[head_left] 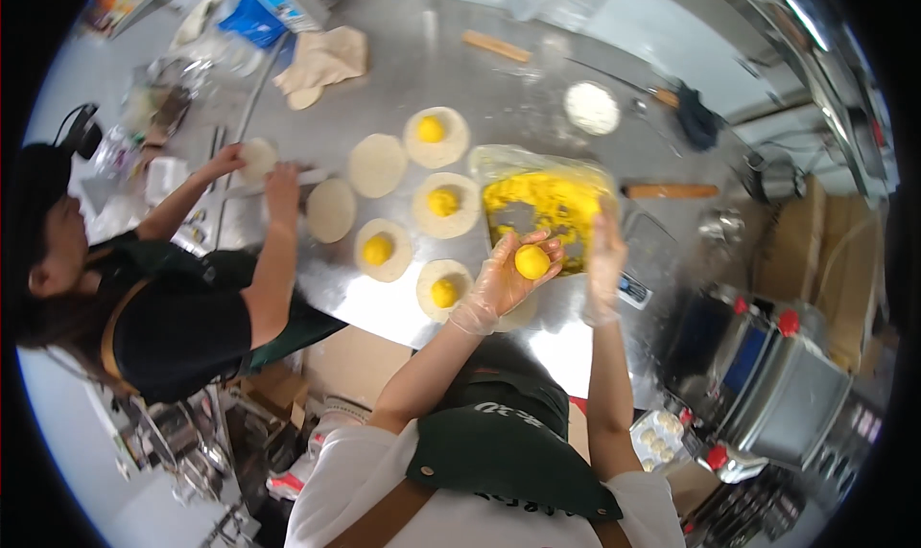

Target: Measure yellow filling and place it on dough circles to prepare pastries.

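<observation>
My left hand (496, 287), in a clear glove, holds a smooth yellow ball of filling (532, 262) on its palm, fingers cupped around it. Beside it my gloved right hand (604, 260) is raised with its fingers stretched out, slightly blurred, and nothing shows in it. Beyond both hands lies a plastic-lined tray (491, 162) of crumbly yellow filling (552, 191). To the left are several flat dough rounds; a near one (431, 303) and a far one (460, 149) carry yellow balls. One round (377, 165) is bare. Another round (518, 316) is partly hidden below my left hand.
At the left a co-worker handles a dough round (257, 162) beside a rolling pin (315, 176). A bowl of white flour (592, 108) and wooden-handled tools (670, 191) stand farther back. A small digital scale (633, 289) lies right of my right hand. Metal machinery (791, 385) borders the right.
</observation>
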Tool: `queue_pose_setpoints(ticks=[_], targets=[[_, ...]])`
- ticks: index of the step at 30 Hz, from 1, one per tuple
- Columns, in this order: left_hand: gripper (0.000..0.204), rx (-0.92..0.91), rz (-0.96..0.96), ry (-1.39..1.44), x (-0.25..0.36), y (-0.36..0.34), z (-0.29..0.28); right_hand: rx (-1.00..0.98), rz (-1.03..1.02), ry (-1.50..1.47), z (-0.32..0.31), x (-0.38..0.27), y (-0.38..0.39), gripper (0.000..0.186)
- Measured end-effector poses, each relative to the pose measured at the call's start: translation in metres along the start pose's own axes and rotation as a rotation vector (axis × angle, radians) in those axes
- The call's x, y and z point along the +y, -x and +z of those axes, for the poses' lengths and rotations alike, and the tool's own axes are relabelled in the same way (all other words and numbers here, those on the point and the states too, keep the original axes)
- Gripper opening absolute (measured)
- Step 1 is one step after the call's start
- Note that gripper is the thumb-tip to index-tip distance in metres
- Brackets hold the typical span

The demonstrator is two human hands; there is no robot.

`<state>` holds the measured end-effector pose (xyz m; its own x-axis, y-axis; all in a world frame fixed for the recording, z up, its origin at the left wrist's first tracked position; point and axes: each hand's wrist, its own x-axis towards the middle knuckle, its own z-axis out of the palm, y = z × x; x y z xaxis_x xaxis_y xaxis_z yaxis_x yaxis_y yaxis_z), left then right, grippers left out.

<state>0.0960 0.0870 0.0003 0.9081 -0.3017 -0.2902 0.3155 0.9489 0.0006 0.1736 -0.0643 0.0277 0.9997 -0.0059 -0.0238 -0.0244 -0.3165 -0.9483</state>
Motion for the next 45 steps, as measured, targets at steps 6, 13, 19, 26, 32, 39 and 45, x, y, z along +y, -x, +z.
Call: queue_pose_setpoints(ticks=[6, 13, 19, 26, 32, 39, 45], targets=[[0.049, 0.36, 0.439, -0.551, 0.103, 0.058, -0.033, 0.004, 0.206, -0.001, -0.05, 0.043, 0.044, 0.046], [0.053, 0.884, 0.915, -1.892, 0.228, 0.033, -0.05, -0.065, 0.352, -0.031, -0.035, 0.039, 0.083, 0.037], [0.063, 0.871, 0.841, -2.49, 0.251, 0.003, -0.083, -0.181, 0.258, 0.024, -0.026, 0.03, 0.085, 0.034], [0.064, 0.89, 1.114, -2.037, 0.203, 0.026, -0.037, 0.059, 0.238, 0.07, -0.058, 0.048, 0.071, 0.033], [0.059, 0.698, 0.523, -1.913, 0.056, 0.025, -0.021, -0.197, -0.248, 0.42, 0.028, 0.035, 0.035, 0.042], [0.067, 0.81, 0.411, -2.064, 0.015, 0.007, -0.062, -0.15, -0.523, 0.627, 0.092, 0.029, -0.015, 0.04], [0.064, 0.715, 0.433, -1.977, 0.018, 0.008, -0.067, -0.307, -0.423, 0.557, 0.123, 0.044, -0.007, 0.044]])
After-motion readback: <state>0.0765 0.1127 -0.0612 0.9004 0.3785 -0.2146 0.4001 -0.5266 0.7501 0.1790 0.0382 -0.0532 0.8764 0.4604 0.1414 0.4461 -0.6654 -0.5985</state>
